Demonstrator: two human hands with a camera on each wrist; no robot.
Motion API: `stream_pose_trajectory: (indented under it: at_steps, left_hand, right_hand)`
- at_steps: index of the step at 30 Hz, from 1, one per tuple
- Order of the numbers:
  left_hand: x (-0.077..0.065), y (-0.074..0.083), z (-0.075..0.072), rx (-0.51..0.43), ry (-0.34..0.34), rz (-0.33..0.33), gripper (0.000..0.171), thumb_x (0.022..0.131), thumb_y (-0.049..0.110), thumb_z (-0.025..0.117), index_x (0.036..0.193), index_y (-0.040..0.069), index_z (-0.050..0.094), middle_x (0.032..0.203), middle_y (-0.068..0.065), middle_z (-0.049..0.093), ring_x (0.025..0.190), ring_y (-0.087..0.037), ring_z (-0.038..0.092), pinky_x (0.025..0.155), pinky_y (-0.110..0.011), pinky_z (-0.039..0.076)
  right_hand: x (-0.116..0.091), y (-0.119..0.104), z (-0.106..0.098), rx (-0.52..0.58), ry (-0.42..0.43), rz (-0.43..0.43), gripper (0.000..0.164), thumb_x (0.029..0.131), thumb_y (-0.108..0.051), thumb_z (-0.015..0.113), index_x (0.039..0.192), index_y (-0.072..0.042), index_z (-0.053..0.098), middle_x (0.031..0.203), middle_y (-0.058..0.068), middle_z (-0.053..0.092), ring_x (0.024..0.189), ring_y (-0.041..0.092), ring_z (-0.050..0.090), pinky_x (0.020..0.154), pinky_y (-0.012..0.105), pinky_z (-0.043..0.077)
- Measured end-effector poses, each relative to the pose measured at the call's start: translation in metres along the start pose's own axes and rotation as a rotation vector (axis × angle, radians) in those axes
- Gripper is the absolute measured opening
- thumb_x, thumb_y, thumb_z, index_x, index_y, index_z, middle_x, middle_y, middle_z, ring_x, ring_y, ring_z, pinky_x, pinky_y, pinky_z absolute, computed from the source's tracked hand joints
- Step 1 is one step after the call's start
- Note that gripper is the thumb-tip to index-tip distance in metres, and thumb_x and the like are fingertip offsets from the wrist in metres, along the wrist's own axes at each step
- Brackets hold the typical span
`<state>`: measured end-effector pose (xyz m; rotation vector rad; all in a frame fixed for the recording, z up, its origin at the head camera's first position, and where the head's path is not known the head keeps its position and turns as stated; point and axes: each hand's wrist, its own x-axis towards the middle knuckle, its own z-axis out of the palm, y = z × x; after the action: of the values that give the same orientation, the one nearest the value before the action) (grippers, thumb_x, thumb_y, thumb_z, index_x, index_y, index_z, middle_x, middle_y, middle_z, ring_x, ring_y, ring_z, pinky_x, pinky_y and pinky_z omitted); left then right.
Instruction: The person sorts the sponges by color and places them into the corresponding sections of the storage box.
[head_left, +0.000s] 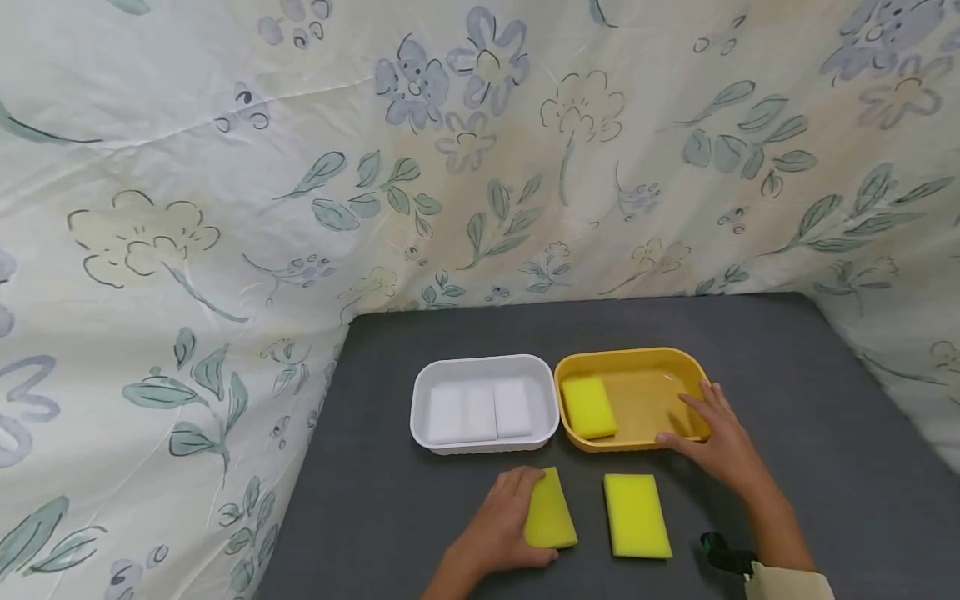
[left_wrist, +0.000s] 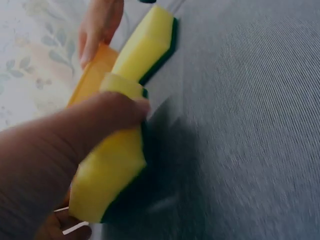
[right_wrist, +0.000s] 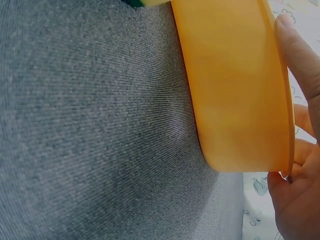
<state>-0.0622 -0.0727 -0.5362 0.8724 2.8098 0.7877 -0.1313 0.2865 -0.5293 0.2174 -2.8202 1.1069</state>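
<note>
In the head view my left hand [head_left: 504, 523] grips a yellow sponge [head_left: 551, 512] above the dark table. The left wrist view shows the thumb across that sponge [left_wrist: 112, 175], which has a dark green scouring side. At the right end of a yellow tray [head_left: 641, 358], my right hand [head_left: 716, 437] holds the rim around the near corner, its thumb at the front rim. Inside this tray, at its left end, lies another yellow sponge [head_left: 589, 408]. A third yellow sponge [head_left: 637, 517] lies on the table between the hands, in front of the tray.
A white tray [head_left: 487, 365] stands beside the yellow one, with white rectangular blocks [head_left: 480, 412] lying side by side in it. Floral cloth [head_left: 487, 233] hangs behind the dark table [head_left: 450, 329] and along its sides.
</note>
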Motion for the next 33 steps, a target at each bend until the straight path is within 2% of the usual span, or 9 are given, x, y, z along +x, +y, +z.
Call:
stream_pose_trajectory:
  at_steps: [8,13,16,19,22,25,28,30,33]
  left_hand:
    - [0.017,0.016,-0.009,-0.148,-0.111,0.087,0.073,0.075,0.067,0.051,0.135,0.03,0.034,0.139,0.004,0.029,0.117,-0.01,0.034,0.087,-0.033,0.04]
    - [0.034,0.032,-0.018,-0.204,-0.101,0.196,0.07,0.078,0.064,0.05,0.137,0.033,0.031,0.141,0.008,0.025,0.12,-0.009,0.031,0.088,-0.032,0.04]
    - [0.049,0.042,-0.024,-0.206,-0.083,0.268,0.072,0.078,0.061,0.053,0.139,0.031,0.03,0.143,0.008,0.022,0.122,-0.009,0.028,0.09,-0.03,0.038]
    - [0.069,0.049,-0.028,-0.204,-0.071,0.301,0.073,0.079,0.058,0.055,0.14,0.029,0.029,0.144,0.007,0.02,0.125,-0.01,0.026,0.093,-0.031,0.035]
    - [0.088,0.052,-0.028,-0.224,-0.079,0.289,0.073,0.08,0.057,0.054,0.141,0.029,0.026,0.145,0.009,0.018,0.127,-0.01,0.023,0.096,-0.033,0.032]
    - [0.105,0.053,-0.026,-0.274,-0.089,0.25,0.074,0.081,0.056,0.054,0.142,0.026,0.025,0.144,0.008,0.021,0.128,-0.009,0.024,0.097,-0.034,0.031]
    - [0.122,0.051,-0.015,-0.33,-0.067,0.213,0.075,0.081,0.054,0.056,0.142,0.024,0.025,0.143,0.007,0.024,0.126,-0.008,0.027,0.096,-0.031,0.033]
    - [0.132,0.05,-0.006,-0.356,-0.05,0.19,0.075,0.081,0.053,0.057,0.141,0.021,0.026,0.142,0.007,0.025,0.124,-0.007,0.029,0.095,-0.029,0.034]
    - [0.145,0.053,0.007,-0.358,-0.006,0.18,0.075,0.08,0.052,0.059,0.14,0.018,0.029,0.141,0.007,0.027,0.123,-0.007,0.03,0.095,-0.029,0.033]
  right_hand:
    - [0.001,0.0,0.002,-0.012,0.006,0.002,0.083,0.071,-0.043,0.074,0.132,0.002,0.041,0.148,0.018,0.005,0.135,0.03,-0.007,0.093,0.067,0.005]
    - [0.001,0.0,0.002,-0.026,-0.003,0.019,0.085,0.071,-0.046,0.073,0.133,0.002,0.041,0.149,0.018,0.005,0.135,0.03,-0.007,0.093,0.067,0.006]
    - [0.001,0.0,0.002,-0.032,-0.004,0.014,0.084,0.071,-0.045,0.073,0.132,0.002,0.041,0.148,0.018,0.005,0.134,0.029,-0.007,0.093,0.067,0.006]
    - [0.001,0.0,0.001,-0.029,0.002,0.002,0.081,0.072,-0.043,0.073,0.131,0.003,0.042,0.148,0.02,0.006,0.134,0.03,-0.007,0.092,0.067,0.006]
    - [0.0,0.001,0.0,-0.019,0.003,-0.006,0.079,0.072,-0.041,0.073,0.13,0.004,0.043,0.148,0.021,0.007,0.134,0.032,-0.007,0.091,0.068,0.006]
    - [0.0,0.002,0.001,-0.014,0.001,-0.017,0.078,0.073,-0.039,0.073,0.13,0.004,0.043,0.147,0.022,0.008,0.134,0.032,-0.006,0.091,0.069,0.006]
    - [0.0,0.003,0.002,-0.017,0.008,-0.049,0.073,0.075,-0.034,0.073,0.13,0.003,0.043,0.147,0.022,0.01,0.134,0.032,-0.005,0.091,0.069,0.008]
    - [0.0,0.003,0.001,-0.02,0.017,-0.081,0.068,0.076,-0.025,0.074,0.129,0.004,0.044,0.146,0.024,0.012,0.134,0.035,-0.003,0.091,0.068,0.01]
    - [-0.001,0.003,-0.001,-0.021,0.02,-0.098,0.065,0.074,-0.013,0.074,0.13,0.003,0.044,0.146,0.024,0.012,0.134,0.035,-0.002,0.09,0.068,0.011]
